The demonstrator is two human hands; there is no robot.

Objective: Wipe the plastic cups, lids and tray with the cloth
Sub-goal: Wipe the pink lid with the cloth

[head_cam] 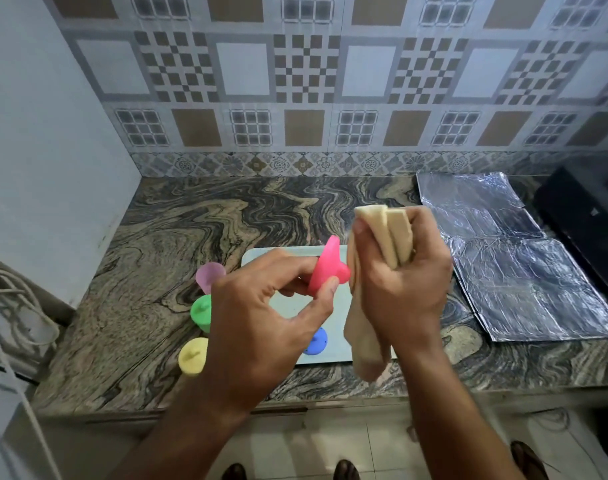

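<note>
My left hand [261, 306] pinches a pink plastic lid [326, 268] above the pale tray [278, 258]. My right hand [402, 271] grips a folded cream cloth [389, 233], right beside the pink lid; the cloth's loose end [361, 341] hangs down over the tray. A blue lid [316, 341] lies on the tray near its front edge. Left of the tray stand a lilac cup [209, 275], a green cup with its lid [202, 311] and a yellow cup with its lid [193, 356]. My left hand hides part of the tray.
The marbled stone counter [191, 220] runs to a tiled wall. Sheets of silver foil [520, 271] cover the counter at the right, beside a black appliance [586, 216]. White cables [15, 306] lie at the far left. Feet [345, 469] show on the floor below.
</note>
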